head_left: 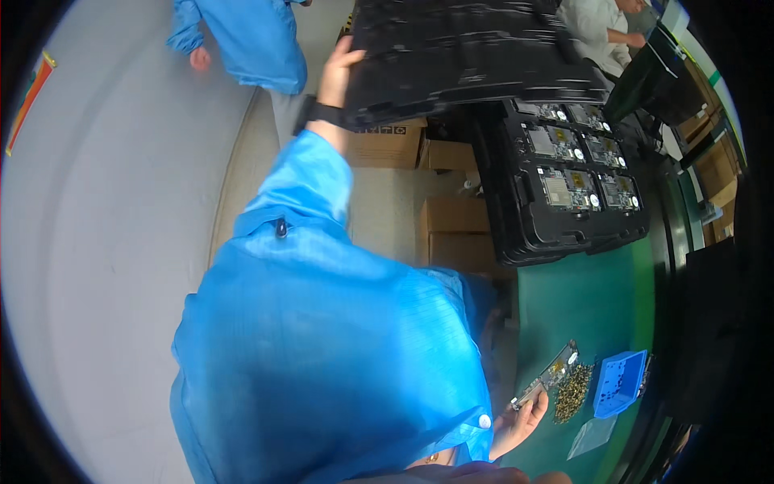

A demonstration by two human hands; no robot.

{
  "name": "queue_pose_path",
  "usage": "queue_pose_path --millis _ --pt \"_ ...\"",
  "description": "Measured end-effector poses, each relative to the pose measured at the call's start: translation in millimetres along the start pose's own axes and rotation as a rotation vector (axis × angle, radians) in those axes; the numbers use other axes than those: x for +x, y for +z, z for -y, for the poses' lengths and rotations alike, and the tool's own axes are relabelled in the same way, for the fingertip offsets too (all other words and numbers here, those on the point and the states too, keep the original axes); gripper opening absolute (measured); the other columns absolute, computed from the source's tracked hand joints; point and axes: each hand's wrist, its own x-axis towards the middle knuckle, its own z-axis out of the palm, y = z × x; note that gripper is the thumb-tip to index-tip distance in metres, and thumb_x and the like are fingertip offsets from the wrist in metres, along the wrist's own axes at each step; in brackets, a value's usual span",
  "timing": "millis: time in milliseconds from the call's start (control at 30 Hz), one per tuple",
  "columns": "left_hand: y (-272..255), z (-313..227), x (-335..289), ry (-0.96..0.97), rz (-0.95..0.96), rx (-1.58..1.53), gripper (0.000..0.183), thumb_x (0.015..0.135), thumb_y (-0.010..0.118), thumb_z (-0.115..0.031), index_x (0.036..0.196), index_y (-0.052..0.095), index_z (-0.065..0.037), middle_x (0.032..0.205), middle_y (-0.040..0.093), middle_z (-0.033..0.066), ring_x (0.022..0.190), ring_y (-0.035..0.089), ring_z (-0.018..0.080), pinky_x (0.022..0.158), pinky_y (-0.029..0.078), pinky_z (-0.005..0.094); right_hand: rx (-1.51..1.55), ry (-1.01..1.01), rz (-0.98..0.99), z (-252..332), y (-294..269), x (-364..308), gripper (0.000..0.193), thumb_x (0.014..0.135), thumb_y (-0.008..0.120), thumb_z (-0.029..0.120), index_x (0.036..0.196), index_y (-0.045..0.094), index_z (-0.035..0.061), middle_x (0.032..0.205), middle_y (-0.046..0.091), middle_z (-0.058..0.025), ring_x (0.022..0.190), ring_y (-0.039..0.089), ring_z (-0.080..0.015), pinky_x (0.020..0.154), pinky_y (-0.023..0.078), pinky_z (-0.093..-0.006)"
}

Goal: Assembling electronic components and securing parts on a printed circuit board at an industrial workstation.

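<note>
At the top, my left hand (337, 71) is closed on the left edge of a large black plastic tray (476, 56), lifted and slightly blurred. A dark band circles that wrist. Below and to the right of it, a stack of black trays (512, 218) carries several circuit boards (564, 189) in its top pockets. My right hand (522, 423), at the lower right, grips one end of a single circuit board (556, 371), held tilted above the green work surface. Just beside this board lies a pile of small brass-coloured parts (572, 394).
A blue bin (619, 384) with small dark bits and a clear plastic bag (591, 437) lie on the green mat (580, 298). Cardboard boxes (459, 222) stand on the floor. A person in blue (254, 40) is at upper left, another in white (592, 28) at upper right.
</note>
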Motion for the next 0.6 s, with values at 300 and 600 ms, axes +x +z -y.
queue_pose_path --millis 300,600 --pt "-234.0 -39.9 -50.0 -0.068 -0.351 0.098 0.064 0.073 0.045 0.007 0.132 0.025 -0.003 0.126 0.041 0.0165 0.11 0.046 0.0302 0.092 0.04 0.0387 -0.084 0.074 -0.024 -4.2 50.8 24.3 0.03 0.083 0.054 0.007 0.112 0.046 0.0041 0.1 0.054 -0.0056 0.078 0.053 -0.0105 0.061 0.043 -0.0224" --pt "-237.8 80.0 -39.2 -0.334 -0.186 0.488 0.07 0.063 0.052 0.012 0.129 0.029 0.002 0.127 0.04 0.0136 0.111 0.044 0.0216 0.092 0.036 0.0298 -0.093 0.192 0.064 -8.2 70.5 43.6 0.029 0.082 0.054 0.006 0.11 0.046 0.0033 0.098 0.055 -0.0071 0.075 0.054 -0.0116 0.059 0.043 -0.0237"
